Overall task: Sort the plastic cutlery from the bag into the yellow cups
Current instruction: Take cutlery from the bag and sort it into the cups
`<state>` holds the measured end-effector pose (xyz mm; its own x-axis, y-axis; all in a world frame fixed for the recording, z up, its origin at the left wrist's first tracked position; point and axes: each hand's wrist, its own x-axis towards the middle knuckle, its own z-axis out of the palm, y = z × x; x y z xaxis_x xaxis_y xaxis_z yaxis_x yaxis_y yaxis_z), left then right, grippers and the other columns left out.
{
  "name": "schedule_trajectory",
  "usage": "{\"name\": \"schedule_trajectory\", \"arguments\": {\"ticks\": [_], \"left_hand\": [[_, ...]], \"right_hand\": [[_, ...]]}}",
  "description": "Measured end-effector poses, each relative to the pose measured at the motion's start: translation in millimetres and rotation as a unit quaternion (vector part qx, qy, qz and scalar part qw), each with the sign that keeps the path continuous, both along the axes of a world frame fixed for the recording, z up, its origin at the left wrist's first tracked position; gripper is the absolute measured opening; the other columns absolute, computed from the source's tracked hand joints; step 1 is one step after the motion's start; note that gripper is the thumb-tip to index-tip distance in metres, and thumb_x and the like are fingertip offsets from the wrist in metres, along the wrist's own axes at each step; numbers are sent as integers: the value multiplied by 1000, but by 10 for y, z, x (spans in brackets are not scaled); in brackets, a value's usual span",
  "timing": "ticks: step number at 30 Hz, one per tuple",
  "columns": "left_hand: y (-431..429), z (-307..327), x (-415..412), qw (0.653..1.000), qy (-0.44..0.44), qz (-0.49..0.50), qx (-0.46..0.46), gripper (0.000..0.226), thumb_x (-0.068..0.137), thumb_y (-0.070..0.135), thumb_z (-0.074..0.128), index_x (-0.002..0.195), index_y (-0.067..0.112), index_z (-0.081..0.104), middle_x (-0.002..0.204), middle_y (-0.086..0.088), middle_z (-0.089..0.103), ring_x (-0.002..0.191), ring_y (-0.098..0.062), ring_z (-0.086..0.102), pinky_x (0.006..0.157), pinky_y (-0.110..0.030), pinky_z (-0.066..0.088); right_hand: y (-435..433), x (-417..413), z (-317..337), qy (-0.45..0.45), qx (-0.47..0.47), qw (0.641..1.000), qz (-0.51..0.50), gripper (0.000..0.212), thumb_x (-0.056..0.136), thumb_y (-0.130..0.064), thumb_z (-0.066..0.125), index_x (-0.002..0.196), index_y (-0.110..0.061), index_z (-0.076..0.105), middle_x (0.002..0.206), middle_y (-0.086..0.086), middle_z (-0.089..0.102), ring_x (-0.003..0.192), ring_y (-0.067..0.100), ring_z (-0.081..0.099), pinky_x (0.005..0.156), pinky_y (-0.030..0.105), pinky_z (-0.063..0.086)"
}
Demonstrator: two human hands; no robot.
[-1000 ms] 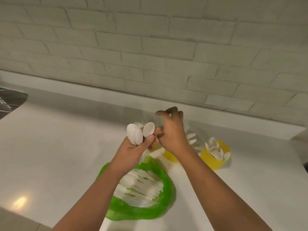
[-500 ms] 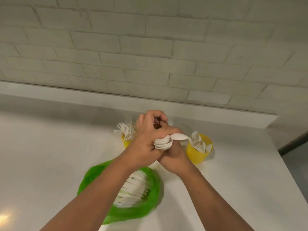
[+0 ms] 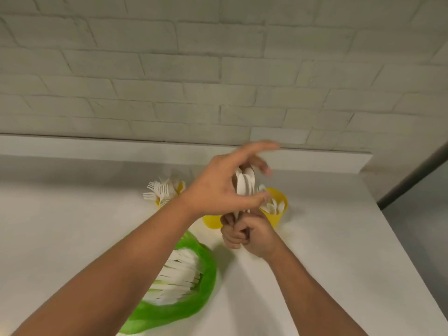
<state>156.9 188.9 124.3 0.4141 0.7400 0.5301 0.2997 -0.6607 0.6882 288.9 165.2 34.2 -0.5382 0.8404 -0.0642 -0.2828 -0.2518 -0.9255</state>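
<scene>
Two hands hold a bundle of spoons (image 3: 244, 183) upright above the yellow cups.

The right hand (image 3: 249, 235) grips the spoon handles in a closed fist, with its fingers (image 3: 232, 238) curled round them. The left hand (image 3: 215, 190) reaches across from above, its fingers (image 3: 257, 147) spread wide around the spoon bowls and its thumb lying against their base; motion blur hides whether it pinches them. Just behind the hands, the cup of spoons (image 3: 278, 215) stands on the white tabletop (image 3: 72, 226). A middle cup (image 3: 211, 220) is mostly hidden by the left wrist, and the cup of forks (image 3: 167, 192) stands further left. The green bag (image 3: 201, 297) lies open near the front edge under the left forearm, with more white cutlery (image 3: 179, 270) inside it.
</scene>
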Motion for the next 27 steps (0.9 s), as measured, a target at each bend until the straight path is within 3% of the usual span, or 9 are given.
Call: {"name": "schedule_trajectory", "arguments": {"ticks": [2,3,6,9,14,17,21,24,27], "left_hand": [[155,-85,122,990,55,44,118,15,78,14,81,92,17,76,78,4,75,69,-13,66,71,-36,56],[224,-125,199,982,67,82,154,8,80,22,80,76,17,74,69,6,72,64,-15,63,65,-36,55],[421,-170,490,961,73,174,203,30,80,36,78,60,19,64,57,6,61,60,-19,57,55,-31,50],[542,-66,732,949,89,212,214,30,80,37,75,60,20,60,57,4,59,59,-20,57,53,-31,49],[685,7,933,974,86,188,92,30,82,49,69,72,23,58,63,7,62,64,-16,60,62,-36,53],[715,12,1008,984,86,150,51,34,86,57,67,83,24,57,68,9,62,69,-14,60,66,-37,53],[748,-85,928,988,22,152,21,46,94,53,53,129,24,57,121,2,61,110,-21,55,96,-41,48],[613,-433,861,973,-75,208,-63,51,92,41,56,138,20,50,128,-1,51,115,-23,56,97,-45,51],[335,-894,814,967,-13,233,-104,80,76,37,71,147,16,41,132,-3,41,122,-25,52,105,-39,48]], "right_hand": [[44,140,57,-45,-3,999,7,13,68,-7,56,77,-5,47,45,5,35,37,15,30,48,32,36],[73,180,109,-102,20,994,-27,7,75,-6,56,79,-4,50,45,11,39,37,21,37,51,38,41],[209,269,253,-271,155,932,-185,9,86,-3,58,80,-7,62,60,12,66,59,19,64,62,32,51],[383,385,403,-317,203,893,-246,16,88,1,61,86,-15,61,70,0,62,61,-2,59,53,16,43],[664,719,573,-395,237,868,-186,18,88,-5,69,93,-18,59,80,2,64,70,-6,64,56,13,48],[758,820,587,-423,251,853,-173,37,92,4,60,76,-27,46,65,-5,49,50,-14,56,45,8,39],[911,1013,523,-400,249,849,-240,24,91,-15,66,67,-17,60,49,0,60,39,5,58,42,16,41],[1030,1150,320,-375,203,848,-315,34,96,-27,68,73,-2,69,52,15,65,40,20,62,48,26,51],[1086,1160,30,-374,162,844,-349,30,91,-28,73,77,-2,71,60,15,69,42,17,63,51,30,53]]}}
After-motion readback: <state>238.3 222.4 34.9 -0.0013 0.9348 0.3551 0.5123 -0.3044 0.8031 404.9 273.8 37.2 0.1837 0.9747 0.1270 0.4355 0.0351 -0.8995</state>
